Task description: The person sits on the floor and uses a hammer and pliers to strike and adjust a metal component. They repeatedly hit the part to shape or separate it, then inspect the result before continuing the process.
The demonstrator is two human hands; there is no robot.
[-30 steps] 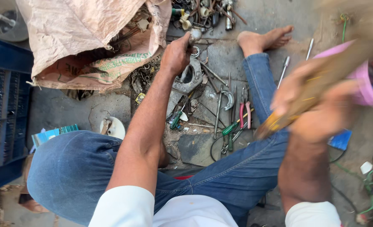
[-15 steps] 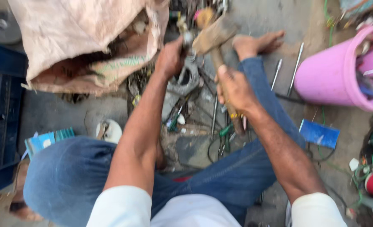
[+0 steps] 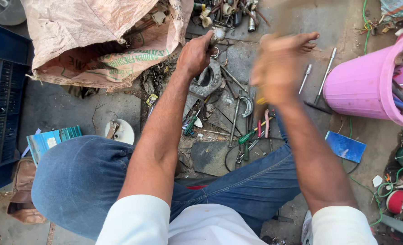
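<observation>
Currently I log: left hand clamped on a small metal part over the grey casting on the ground | right hand raised, blurred, grip unreadable | pink bucket right, sack left.

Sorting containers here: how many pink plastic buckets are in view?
1: the pink bucket stands at the right edge, partly cut off, tools sticking out. Others may sit outside the frame.
</observation>
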